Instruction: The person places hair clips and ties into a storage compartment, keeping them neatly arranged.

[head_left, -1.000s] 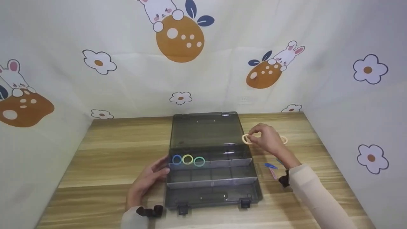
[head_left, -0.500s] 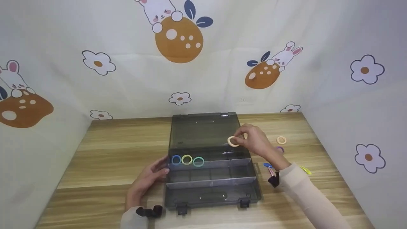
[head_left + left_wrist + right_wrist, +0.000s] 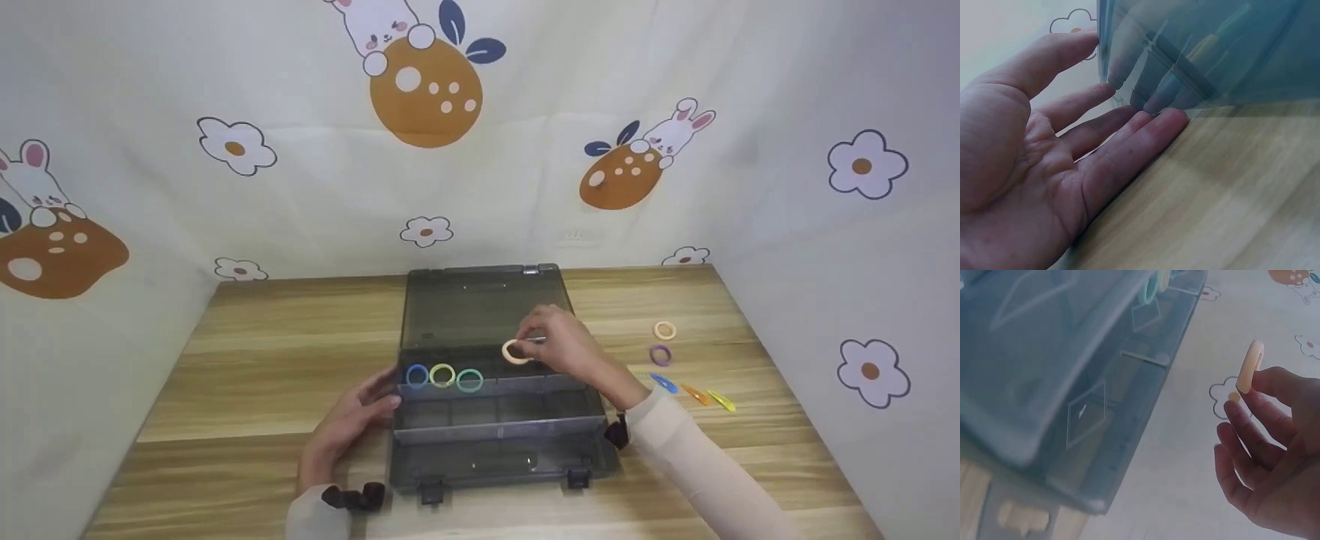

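Observation:
A dark translucent organizer box [image 3: 495, 444] lies with its lid folded back on the table. My right hand [image 3: 568, 346] pinches a peach hair tie [image 3: 505, 352] between thumb and index finger above the box's far row. In the right wrist view, the peach hair tie [image 3: 1249, 370] stands apart from the box, the other fingers loosely bent. My left hand [image 3: 346, 421] touches the box's left side with extended fingers, as the left wrist view confirms. A blue hair tie [image 3: 407, 377], a yellow one [image 3: 431, 376] and a green one [image 3: 458, 380] sit side by side in the far row.
Right of the box lie another peach hair tie [image 3: 657, 331] and a purple hair tie [image 3: 652, 355]. Nearer are a blue hair clip [image 3: 664, 383], an orange hair clip [image 3: 695, 395] and a yellow hair clip [image 3: 721, 400]. Patterned cloth [image 3: 510, 195] encloses the table's back and sides.
My right hand has carried the peach hair tie leftward from beside the lid to above the far row, uncovering the purple hair tie and clips. The left hand stays against the box.

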Motion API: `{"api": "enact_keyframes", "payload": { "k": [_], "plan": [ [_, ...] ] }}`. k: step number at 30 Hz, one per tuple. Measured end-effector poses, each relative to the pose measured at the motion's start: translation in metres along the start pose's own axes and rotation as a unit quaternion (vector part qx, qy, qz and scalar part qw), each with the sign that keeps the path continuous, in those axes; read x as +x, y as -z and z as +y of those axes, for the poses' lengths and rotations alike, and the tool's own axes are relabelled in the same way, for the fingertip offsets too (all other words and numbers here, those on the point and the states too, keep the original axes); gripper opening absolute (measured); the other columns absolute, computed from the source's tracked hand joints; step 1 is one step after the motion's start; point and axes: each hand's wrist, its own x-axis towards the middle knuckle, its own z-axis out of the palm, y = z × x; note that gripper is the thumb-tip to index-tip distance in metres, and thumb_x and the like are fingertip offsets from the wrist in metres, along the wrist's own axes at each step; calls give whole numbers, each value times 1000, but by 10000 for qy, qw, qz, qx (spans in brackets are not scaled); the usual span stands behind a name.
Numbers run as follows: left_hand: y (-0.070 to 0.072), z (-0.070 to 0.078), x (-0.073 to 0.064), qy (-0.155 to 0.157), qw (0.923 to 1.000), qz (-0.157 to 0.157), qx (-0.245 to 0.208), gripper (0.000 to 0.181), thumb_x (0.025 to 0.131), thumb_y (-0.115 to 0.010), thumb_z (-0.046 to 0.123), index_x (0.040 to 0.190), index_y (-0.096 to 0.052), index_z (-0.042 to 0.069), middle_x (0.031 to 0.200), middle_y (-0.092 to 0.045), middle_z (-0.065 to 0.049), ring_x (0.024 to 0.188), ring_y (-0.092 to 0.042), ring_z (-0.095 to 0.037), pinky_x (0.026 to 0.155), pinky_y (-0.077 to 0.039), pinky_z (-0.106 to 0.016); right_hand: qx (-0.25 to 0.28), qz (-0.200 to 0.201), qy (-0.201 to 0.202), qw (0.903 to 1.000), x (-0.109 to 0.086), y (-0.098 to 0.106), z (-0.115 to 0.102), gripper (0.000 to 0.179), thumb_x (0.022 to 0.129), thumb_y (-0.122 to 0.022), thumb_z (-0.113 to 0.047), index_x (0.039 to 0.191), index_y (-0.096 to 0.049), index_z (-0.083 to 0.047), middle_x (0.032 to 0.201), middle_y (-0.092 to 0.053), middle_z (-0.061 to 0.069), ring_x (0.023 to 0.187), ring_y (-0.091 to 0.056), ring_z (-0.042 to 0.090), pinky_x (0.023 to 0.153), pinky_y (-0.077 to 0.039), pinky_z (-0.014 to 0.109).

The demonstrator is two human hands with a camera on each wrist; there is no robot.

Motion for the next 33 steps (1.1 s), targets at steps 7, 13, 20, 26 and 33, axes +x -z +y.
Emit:
{"api": "enact_keyframes", "payload": {
  "k": [7, 13, 20, 26, 33],
  "plan": [
    [0, 0, 0, 12, 9999, -80, -142, 72, 98, -64, 16, 156, -26, -3, 157, -35, -30, 139, -46, -39, 97, -53, -28, -226, -31, -107, 9997, 4, -19, -5, 8, 84, -79, -17, 82, -80, -9, 95, -74, 7, 99, -66, 28, 95, -52, 48],
    [0, 0, 1, 2, 9998, -81, -172, 72, 98, -64, 16, 156, -26, -3, 157, -35, -30, 140, -45, -40, 96, -54, -30, -344, -31, -479, 9983, 8, -33, -5, 9, 82, -81, -16, 81, -79, -7, 98, -73, 9, 102, -66, 31, 95, -52, 47],
    [-1, 0, 1, -14, 9998, -85, -182, 72, 97, -65, 15, 156, -26, -4, 157, -34, -30, 137, -49, -38, 97, -54, -29, -264, -123, -532, 9982, 11, -42, -3, 9, 80, -81, -14, 76, -79, -6, 96, -73, 12, 102, -65, 33, 100, -51, 49],
    [-1, 1, 0, -71, 9995, -139, -273, 72, 98, -64, 14, 156, -25, -4, 159, -32, -30, 139, -46, -38, 98, -53, -28, -187, -183, -335, 9991, 10, -49, -1, 9, 78, -80, -9, 72, -78, -4, 91, -74, 12, 96, -67, 32, 107, -45, 53],
    [0, 1, 0, -74, 9996, -58, -257, 71, 97, -63, 13, 155, -27, -4, 157, -34, -30, 137, -49, -38, 96, -54, -29, -355, -219, -403, 9983, 9, -57, 1, 11, 80, -80, -10, 70, -78, -5, 93, -75, 13, 100, -66, 33, 104, -44, 58]
  ]
}}
